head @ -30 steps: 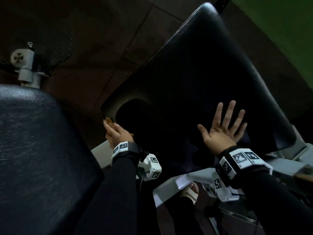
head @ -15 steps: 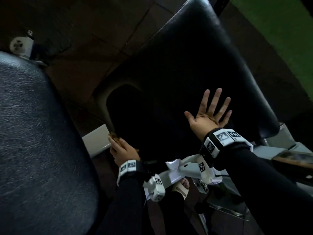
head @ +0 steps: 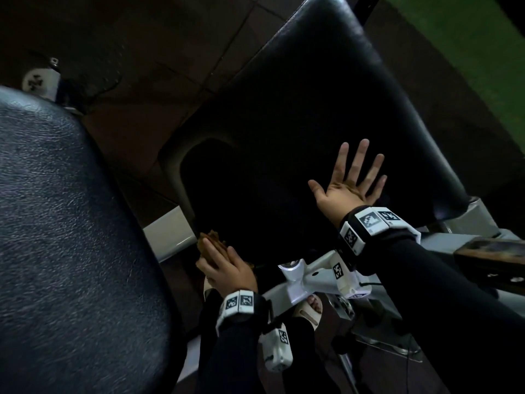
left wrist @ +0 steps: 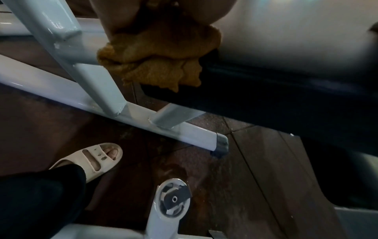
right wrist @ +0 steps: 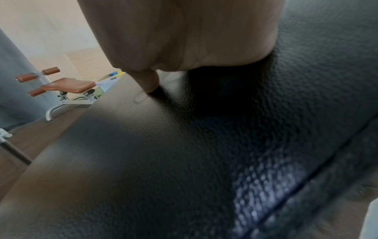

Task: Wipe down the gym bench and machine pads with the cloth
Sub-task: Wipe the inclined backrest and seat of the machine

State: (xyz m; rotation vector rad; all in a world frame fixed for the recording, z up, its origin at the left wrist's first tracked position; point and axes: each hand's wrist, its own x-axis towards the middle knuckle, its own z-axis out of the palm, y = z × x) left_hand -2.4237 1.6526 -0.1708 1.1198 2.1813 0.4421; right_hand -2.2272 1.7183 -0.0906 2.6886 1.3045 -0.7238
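A black padded seat point(head: 312, 115) with a notch cut into its near left edge fills the middle of the head view. My right hand point(head: 350, 180) lies flat on it with fingers spread straight, pressing the leather point(right wrist: 184, 153). My left hand point(head: 224, 265) grips a crumpled tan cloth point(head: 208, 243) against the seat's lower left edge. In the left wrist view the cloth point(left wrist: 161, 64) bunches out under my fingers beside the pad's dark side point(left wrist: 266, 97). A second dark pad point(head: 65, 251) fills the left of the head view.
White frame tubes point(left wrist: 81, 100) run under the seat, with a capped tube end point(left wrist: 174, 198) near my sandalled foot point(left wrist: 96, 160). The floor is brown tile point(head: 170, 38); green mat point(head: 468, 52) lies far right. Another bench with brown pads point(right wrist: 67, 85) stands in the distance.
My left hand with the cloth has slid down the seat's left edge toward me. My right hand stays flat on the pad, fingers spread.
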